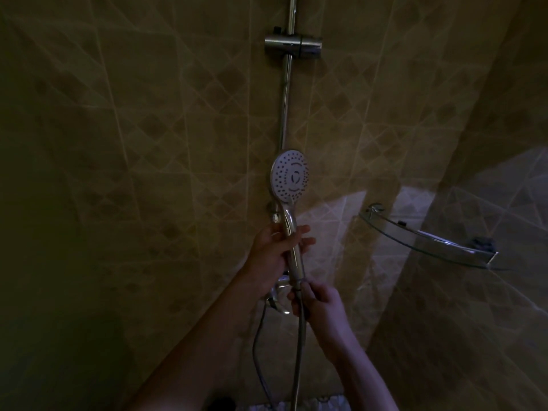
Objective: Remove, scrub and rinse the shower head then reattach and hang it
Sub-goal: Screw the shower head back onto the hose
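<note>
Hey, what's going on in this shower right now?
A person holds the shower head off the wall, face toward the camera. The left hand grips its handle, while the right hand pinches the hose right at the joint below the handle. The holder up on the rail is empty. Whether the joint is being loosened or tightened can't be told.

**Chrome, glass and tile**

The shower head [290, 175] has a matt pale plastic face and a glossy chrome handle. The hose [299, 345] looks like dull metal. The rail [285, 99] and holder [293, 46] are polished metal. The shelf [427, 241] is clear glass with a shiny metal rim. The wall tiles [148, 129] look smooth and faintly glossy.
</note>
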The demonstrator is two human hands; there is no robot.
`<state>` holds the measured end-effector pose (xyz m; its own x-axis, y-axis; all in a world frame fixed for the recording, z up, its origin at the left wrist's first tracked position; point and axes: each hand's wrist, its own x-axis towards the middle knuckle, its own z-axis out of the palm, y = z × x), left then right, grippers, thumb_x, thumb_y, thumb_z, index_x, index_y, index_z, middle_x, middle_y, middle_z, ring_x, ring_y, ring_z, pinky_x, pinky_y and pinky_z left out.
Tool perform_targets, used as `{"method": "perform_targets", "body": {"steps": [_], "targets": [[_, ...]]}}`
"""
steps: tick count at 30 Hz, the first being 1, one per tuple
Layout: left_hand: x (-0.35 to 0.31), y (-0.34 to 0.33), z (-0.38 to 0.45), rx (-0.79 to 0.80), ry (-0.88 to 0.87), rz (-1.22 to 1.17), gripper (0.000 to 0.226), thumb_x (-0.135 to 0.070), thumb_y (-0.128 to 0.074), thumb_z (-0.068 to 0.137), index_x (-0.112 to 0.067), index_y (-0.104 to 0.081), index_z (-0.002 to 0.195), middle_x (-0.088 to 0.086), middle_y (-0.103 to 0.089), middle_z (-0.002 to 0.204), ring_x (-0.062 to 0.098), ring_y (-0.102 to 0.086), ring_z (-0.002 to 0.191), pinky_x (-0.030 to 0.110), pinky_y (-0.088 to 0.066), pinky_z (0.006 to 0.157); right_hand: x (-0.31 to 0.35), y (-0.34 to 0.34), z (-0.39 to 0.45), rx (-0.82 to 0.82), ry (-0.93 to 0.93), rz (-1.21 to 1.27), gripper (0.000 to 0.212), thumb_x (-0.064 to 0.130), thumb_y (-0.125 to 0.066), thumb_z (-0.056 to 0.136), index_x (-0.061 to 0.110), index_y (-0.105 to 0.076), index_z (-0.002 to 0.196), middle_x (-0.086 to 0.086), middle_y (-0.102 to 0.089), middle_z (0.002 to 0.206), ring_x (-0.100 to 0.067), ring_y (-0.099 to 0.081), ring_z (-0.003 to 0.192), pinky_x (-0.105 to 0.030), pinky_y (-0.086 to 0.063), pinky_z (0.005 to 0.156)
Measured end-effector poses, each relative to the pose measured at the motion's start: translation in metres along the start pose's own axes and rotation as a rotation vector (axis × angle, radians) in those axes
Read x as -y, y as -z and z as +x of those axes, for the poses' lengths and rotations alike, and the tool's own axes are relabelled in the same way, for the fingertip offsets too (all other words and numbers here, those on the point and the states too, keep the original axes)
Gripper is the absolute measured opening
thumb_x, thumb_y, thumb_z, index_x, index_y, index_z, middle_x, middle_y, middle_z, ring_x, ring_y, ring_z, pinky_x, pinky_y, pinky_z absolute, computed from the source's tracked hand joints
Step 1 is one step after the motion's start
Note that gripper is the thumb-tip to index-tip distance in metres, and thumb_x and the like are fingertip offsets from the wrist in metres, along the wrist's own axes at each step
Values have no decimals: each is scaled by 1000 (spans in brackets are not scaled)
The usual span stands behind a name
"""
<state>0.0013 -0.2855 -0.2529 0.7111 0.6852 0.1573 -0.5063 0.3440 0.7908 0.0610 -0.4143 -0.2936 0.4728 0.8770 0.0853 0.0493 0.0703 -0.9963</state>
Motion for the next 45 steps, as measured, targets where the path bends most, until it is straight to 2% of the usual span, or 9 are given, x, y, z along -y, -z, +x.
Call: {"method": "perform_targets", "body": {"steps": [5,10,16,22,29,32,35,39,45], "targets": [[2,2,2,-98,-2,150,14,1,-50,90,-4,-64,88,11,-65,83,22,-65,81,41,-48,90,4,0,-3,-9,2,4,31,11,-43,102,-3,-66,87,-2,-60,68,-13,-50,62,-19,-39,55],[2,1,4,-124,25,72,16,-19,-54,91,-8,-62,99,11,-72,88,22,-66,79,35,-53,74,6,1,-5,-16,1,-5,29,13,-45,101,1,-69,90,-1,-60,68,-10,-52,62,-19,-41,57],[9,9,3,-154,-9,46,60,-18,-72,70,-1,-46,121,18,-71,102,27,-69,85,32,-56,71,3,-2,-4,-35,-30,-28,30,12,-44,101,0,-68,89,0,-60,66,-13,-49,62,-23,-39,57],[5,10,5,-169,15,22,6,0,-53,89,-3,-57,93,8,-70,71,19,-71,68,41,-50,81,-3,-4,1,-60,-28,-23,31,12,-44,101,2,-66,82,2,-57,61,-11,-46,58,-18,-35,52],[7,16,2,-128,103,-97,23,-15,-41,96,-5,-60,103,8,-75,86,18,-70,76,37,-47,80,-9,-5,4,-45,-16,-46,37,14,-44,102,13,-66,71,3,-56,58,-13,-44,57,-20,-33,52],[6,10,3,-117,65,-103,31,-20,-60,86,-2,-56,111,15,-73,92,21,-69,72,34,-56,71,-9,-6,5,-51,25,-50,36,10,-44,101,13,-65,73,3,-57,59,-12,-46,56,-21,-34,52],[8,5,4,-168,-8,21,46,-2,-76,66,-5,-50,103,18,-65,91,19,-64,63,27,-54,57,-8,-9,5,-41,49,-22,31,5,-42,101,8,-63,78,1,-57,60,-13,-46,55,-20,-35,51],[8,3,3,-225,-18,47,36,7,-71,72,-4,-51,100,11,-62,83,22,-68,69,29,-56,63,-12,-8,8,-48,41,-16,31,8,-43,101,7,-63,78,-2,-59,60,-16,-47,55,-22,-36,51],[6,9,1,-154,11,296,14,-6,-55,89,-8,-68,90,5,-74,82,20,-66,78,30,-51,68,-20,-4,13,-72,5,-39,41,10,-45,101,9,-66,66,-5,-59,56,-17,-47,50,-23,-33,47]]}}
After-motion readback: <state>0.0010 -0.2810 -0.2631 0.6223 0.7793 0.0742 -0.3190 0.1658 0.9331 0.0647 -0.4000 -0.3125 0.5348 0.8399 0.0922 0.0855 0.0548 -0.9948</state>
